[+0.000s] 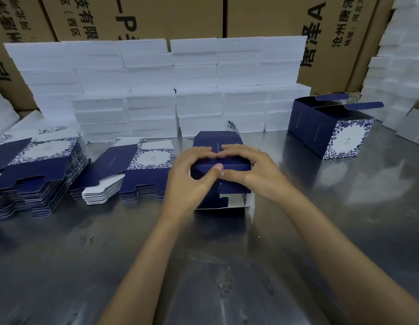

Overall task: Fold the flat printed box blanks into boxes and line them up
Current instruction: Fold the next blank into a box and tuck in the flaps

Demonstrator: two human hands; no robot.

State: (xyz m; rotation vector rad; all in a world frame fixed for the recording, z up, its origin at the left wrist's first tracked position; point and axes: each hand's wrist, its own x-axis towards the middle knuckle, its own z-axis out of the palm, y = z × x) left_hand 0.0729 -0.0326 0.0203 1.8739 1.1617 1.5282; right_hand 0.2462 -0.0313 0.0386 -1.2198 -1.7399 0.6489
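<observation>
- The left hand and right hand are curled over the top of the box, one from each side; the fingertips meet on its far edge and the thumbs press together on the near flap.
- The box is held at the middle of the table, half formed, with a white-lined flap hanging open at its base.
- If thumb pressure is uneven, the flap may be creased off its score line, and the panel may be dented.
- If the grip is eased before the flaps are locked, the flaps are likely to spring open again; the board looks stiff and glossy.
- The loose lower flap may be trapped under the box if the box is pressed down, and a torn or bent tab would result.
- Whether the tabs are already interlocked cannot be told; they are hidden under the fingers.
- The blanks lie just beside the left wrist; they may be knocked askew by a sideways sweep.
- The finished box stands well apart at the right, its lid flaps open; a hurried placement could push it out of line.
</observation>
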